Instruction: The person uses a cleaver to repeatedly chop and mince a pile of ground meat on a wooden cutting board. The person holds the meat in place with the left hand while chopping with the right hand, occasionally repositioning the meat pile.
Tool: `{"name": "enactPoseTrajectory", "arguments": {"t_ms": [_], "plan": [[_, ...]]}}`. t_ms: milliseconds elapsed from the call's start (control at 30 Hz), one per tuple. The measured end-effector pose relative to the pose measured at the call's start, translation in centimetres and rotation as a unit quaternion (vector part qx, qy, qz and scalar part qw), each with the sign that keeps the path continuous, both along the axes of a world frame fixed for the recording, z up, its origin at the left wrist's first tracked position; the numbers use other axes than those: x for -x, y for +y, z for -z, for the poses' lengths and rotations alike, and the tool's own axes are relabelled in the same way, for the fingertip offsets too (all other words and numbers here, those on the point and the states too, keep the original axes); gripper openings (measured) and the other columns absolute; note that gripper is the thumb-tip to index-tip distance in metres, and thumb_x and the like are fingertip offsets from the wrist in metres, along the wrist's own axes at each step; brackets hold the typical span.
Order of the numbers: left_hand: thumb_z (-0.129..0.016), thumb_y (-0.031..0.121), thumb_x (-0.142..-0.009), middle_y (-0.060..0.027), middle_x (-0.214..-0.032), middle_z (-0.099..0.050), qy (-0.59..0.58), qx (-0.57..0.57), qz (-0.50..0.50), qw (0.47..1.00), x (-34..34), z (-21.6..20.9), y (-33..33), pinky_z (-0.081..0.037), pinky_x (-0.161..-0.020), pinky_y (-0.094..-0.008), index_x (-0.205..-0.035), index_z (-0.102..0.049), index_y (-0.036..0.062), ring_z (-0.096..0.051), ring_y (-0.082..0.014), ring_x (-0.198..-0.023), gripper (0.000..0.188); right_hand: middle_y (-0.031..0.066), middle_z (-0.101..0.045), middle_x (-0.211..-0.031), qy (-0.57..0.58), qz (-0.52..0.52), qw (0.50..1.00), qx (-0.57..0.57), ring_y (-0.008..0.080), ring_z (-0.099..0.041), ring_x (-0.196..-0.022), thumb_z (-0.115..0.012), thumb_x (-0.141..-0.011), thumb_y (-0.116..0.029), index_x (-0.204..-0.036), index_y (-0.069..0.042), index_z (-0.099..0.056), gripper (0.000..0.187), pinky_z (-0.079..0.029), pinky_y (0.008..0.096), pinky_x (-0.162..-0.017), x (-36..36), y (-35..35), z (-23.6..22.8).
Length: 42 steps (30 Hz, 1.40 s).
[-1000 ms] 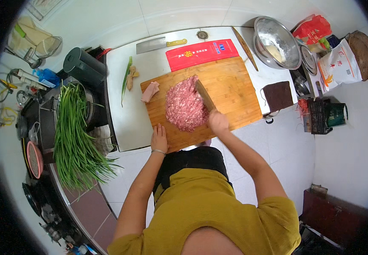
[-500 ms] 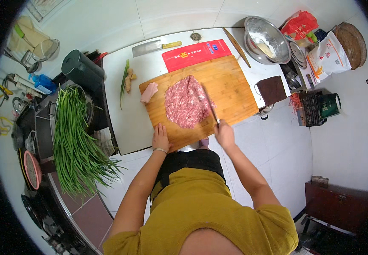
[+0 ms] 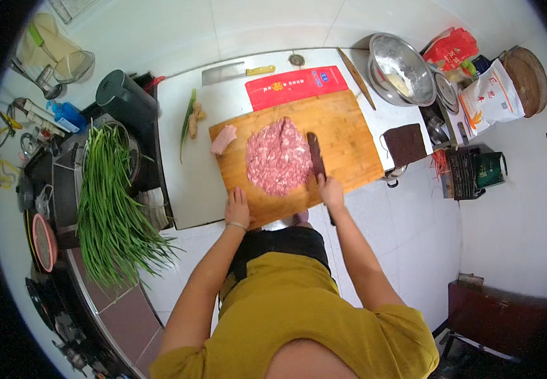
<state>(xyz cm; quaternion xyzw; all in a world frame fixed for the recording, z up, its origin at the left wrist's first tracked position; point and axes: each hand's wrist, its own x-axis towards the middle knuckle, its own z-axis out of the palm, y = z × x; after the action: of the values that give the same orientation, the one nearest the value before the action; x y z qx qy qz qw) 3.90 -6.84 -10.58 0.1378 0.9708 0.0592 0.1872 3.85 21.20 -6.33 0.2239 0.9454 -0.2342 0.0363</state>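
My right hand (image 3: 331, 192) is closed round the handle of a dark-bladed kitchen knife (image 3: 316, 155). The blade is low over the wooden cutting board (image 3: 352, 139), along the right side of a flattened mound of minced meat (image 3: 278, 158); whether it touches the board I cannot tell. At the board's near left corner, my left hand (image 3: 238, 207) rests with its fingers stretched out on the wood. A pale pink piece of meat or fat (image 3: 224, 139) sits at the board's left edge.
Behind the board are a cleaver (image 3: 223, 73), a red packet (image 3: 295, 87) and a pointed wooden stick (image 3: 355, 77). Ginger (image 3: 194, 120) and a green onion (image 3: 187, 126) lie left. Far right stands a steel bowl (image 3: 406, 69) with dough; a dark cloth (image 3: 405, 145) hangs nearby. Green chives (image 3: 112, 208) fill the left side.
The knife has moved from the right edge of the mince to just beside it, and its blade now shows more of its broad side. My left hand stays at the corner.
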Motion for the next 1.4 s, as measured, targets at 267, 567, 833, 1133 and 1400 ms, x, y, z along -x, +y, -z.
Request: {"name": "enactPoseTrajectory", "arguments": {"t_ms": [267,567,833,1133,1400], "plan": [[-0.078,0.032,-0.054,-0.0173,-0.136,-0.024,0.019,0.036,0.014,0.999,-0.4,0.8,0.3,-0.029,-0.1,-0.0372,-0.128,-0.029,-0.0019,-0.026,-0.0325,-0.123,0.095,0.0286,-0.055,-0.068,0.118,0.082,0.99,-0.001,0.0417,-0.057,-0.064,-0.043,-0.087,-0.031,-0.072,0.005,-0.058,0.042,-0.045,0.0456,-0.057,0.2,-1.3,2.3],[-0.078,0.032,-0.054,-0.019,-0.135,-0.027,0.008,0.046,0.013,0.999,0.1,1.4,0.4,-0.03,-0.099,-0.0385,-0.128,-0.029,-0.0046,-0.027,-0.0337,-0.121,0.095,0.01,-0.044,-0.042,0.179,0.123,0.96,0.177,0.0212,-0.043,-0.032,-0.046,-0.089,-0.029,-0.057,0.001,-0.046,0.044,-0.037,0.0343,-0.035,1.0,2.3,-4.2],[-0.077,0.03,-0.056,-0.019,-0.136,-0.024,0.003,0.019,0.023,1.0,0.0,0.4,0.0,-0.034,-0.097,-0.0398,-0.128,-0.03,-0.0025,-0.027,-0.0335,-0.123,0.092,0.003,-0.038,-0.042,0.053,0.269,0.834,0.478,0.0148,-0.039,-0.029,-0.046,-0.088,-0.034,-0.061,-0.007,-0.04,0.039,-0.032,0.0278,-0.028,-4.8,2.0,5.0],[-0.078,0.03,-0.055,-0.0196,-0.136,-0.025,-0.008,0.018,0.026,0.999,0.2,-0.3,-0.2,-0.031,-0.099,-0.039,-0.128,-0.03,-0.0019,-0.026,-0.0342,-0.123,0.093,0.0167,-0.056,-0.058,0.038,0.113,0.98,0.157,0.028,-0.058,-0.051,-0.046,-0.086,-0.033,-0.069,0.001,-0.054,0.039,-0.046,0.0367,-0.046,1.1,-3.0,4.0],[-0.08,0.028,-0.05,-0.0202,-0.134,-0.027,0.029,-0.021,0.03,0.999,0.0,0.6,-0.4,-0.033,-0.096,-0.0389,-0.125,-0.032,-0.0059,-0.028,-0.0342,-0.12,0.095,0.0201,-0.062,-0.071,-0.058,0.082,0.986,-0.133,0.0298,-0.064,-0.065,-0.042,-0.084,-0.021,-0.073,0.002,-0.056,0.029,-0.052,0.0388,-0.056,3.1,-9.4,5.1]]}}
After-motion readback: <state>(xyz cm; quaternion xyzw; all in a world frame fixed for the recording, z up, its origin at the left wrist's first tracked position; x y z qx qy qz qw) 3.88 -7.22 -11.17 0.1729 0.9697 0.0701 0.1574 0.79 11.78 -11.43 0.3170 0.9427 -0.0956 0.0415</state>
